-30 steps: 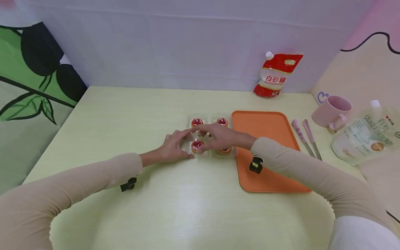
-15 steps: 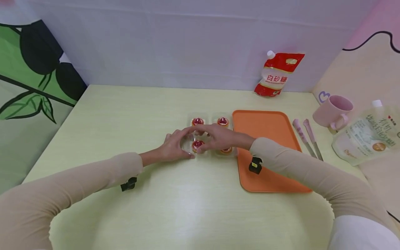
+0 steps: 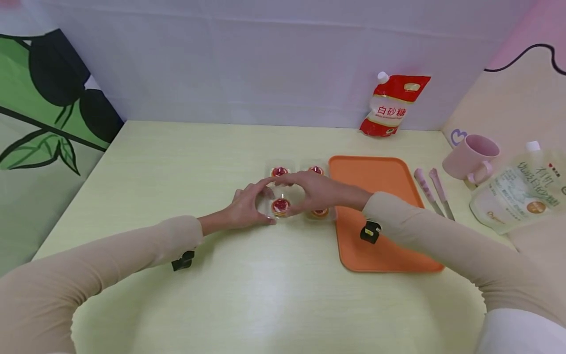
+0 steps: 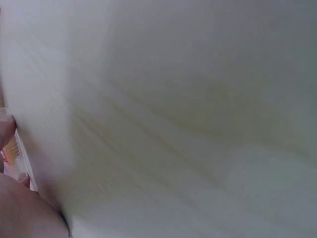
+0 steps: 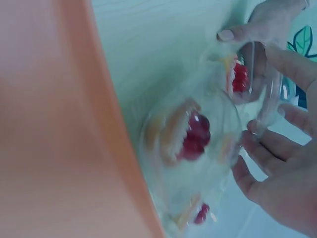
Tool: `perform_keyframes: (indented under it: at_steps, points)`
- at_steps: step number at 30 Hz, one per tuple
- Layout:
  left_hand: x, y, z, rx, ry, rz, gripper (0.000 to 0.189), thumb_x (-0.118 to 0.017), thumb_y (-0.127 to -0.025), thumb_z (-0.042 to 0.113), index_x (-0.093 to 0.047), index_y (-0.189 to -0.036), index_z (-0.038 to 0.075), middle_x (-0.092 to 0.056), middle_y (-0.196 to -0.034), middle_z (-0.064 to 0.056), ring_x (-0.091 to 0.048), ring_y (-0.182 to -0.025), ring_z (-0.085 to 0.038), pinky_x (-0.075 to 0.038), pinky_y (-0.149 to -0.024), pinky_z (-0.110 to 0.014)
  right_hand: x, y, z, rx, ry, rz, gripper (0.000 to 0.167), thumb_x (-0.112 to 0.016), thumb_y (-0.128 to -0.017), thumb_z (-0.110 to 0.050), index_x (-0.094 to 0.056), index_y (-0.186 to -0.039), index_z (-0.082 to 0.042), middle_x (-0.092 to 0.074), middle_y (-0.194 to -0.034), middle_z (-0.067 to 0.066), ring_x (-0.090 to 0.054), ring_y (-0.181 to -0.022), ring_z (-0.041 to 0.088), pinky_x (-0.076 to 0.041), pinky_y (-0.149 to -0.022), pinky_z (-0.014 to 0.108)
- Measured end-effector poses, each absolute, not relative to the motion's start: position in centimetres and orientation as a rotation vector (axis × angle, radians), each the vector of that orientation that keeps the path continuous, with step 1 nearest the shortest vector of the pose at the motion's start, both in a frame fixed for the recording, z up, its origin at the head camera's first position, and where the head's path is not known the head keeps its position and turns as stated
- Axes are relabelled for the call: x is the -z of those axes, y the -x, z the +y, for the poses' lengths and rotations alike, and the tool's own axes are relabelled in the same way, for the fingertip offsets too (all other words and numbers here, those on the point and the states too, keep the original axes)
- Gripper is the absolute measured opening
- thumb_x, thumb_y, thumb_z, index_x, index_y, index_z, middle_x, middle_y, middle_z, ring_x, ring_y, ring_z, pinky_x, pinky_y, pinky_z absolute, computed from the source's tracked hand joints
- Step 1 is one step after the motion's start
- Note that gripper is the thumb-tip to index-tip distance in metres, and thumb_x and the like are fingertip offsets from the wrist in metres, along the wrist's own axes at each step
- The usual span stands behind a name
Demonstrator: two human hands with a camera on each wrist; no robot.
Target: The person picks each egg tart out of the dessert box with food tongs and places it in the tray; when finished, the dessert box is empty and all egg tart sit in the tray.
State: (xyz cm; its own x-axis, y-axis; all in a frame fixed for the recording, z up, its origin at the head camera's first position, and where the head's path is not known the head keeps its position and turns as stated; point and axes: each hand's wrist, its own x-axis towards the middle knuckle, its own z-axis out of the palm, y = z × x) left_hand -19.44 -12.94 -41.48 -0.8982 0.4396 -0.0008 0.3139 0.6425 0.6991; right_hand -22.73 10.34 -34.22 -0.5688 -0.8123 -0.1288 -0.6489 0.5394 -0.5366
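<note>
A small fruit tart (image 3: 280, 207) with a glossy red topping sits in a clear plastic box (image 5: 271, 94). My left hand (image 3: 245, 209) holds that box from the left, thumb at its near side and fingers curved around the far side. From the right, my right hand (image 3: 320, 189) reaches over with its thumb and a finger at the clear plastic edge, as the right wrist view shows. Beside it, another boxed tart (image 5: 194, 136) lies partly under the right hand. Two more tarts, one of them a back-left tart (image 3: 279, 171), stand behind. Only part of the left hand (image 4: 25, 208) enters the left wrist view.
An orange tray (image 3: 371, 172) lies right of the boxes, beneath the right forearm. Two pink-handled utensils (image 3: 435, 184), a pink mug (image 3: 468, 157) and a white spouted pouch (image 3: 508, 194) are farther right. A red sugar pouch (image 3: 386, 110) stands at the back edge.
My right hand and forearm have shifted slightly to the right, uncovering more of the near-left tart. The left hand keeps its place on the box.
</note>
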Motion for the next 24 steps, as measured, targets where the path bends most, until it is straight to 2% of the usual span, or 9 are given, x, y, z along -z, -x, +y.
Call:
perform_keyframes:
  at_steps: [10, 16, 24]
  points:
    - [41.1, 19.3, -12.9, -0.952, -0.63, 2.721, 0.086, -0.089, -0.072, 0.028, -0.048, -0.146, 0.015, -0.06, -0.126, -0.005, -0.047, -0.122, -0.026, -0.028, -0.092, -0.041, 32.3, 23.1, 12.8, 0.64, 1.037, 2.383, 0.071, -0.08, -0.085, -0.036, -0.048, -0.145, -0.014, -0.058, -0.141, 0.011, -0.053, -0.131, 0.029, -0.046, -0.106, 0.05]
    - [41.1, 19.4, -13.1, -0.949, -0.657, 2.717, 0.086, -0.089, -0.073, 0.029, -0.047, -0.146, 0.015, -0.06, -0.124, -0.005, -0.047, -0.12, -0.027, -0.028, -0.09, -0.04, 31.7, 23.4, 13.1, 0.671, 1.061, 2.39, 0.071, -0.079, -0.085, -0.035, -0.048, -0.144, -0.01, -0.056, -0.143, 0.014, -0.053, -0.131, 0.033, -0.044, -0.107, 0.052]
    - [41.2, 19.4, -13.1, -0.973, -0.675, 2.687, 0.09, -0.089, -0.072, 0.029, -0.044, -0.148, 0.012, -0.059, -0.126, -0.007, -0.047, -0.122, -0.028, -0.027, -0.092, -0.041, 31.0, 23.6, 12.9, 0.712, 1.011, 2.375, 0.066, -0.076, -0.088, -0.033, -0.047, -0.144, -0.012, -0.057, -0.142, 0.018, -0.054, -0.132, 0.034, -0.047, -0.105, 0.051]
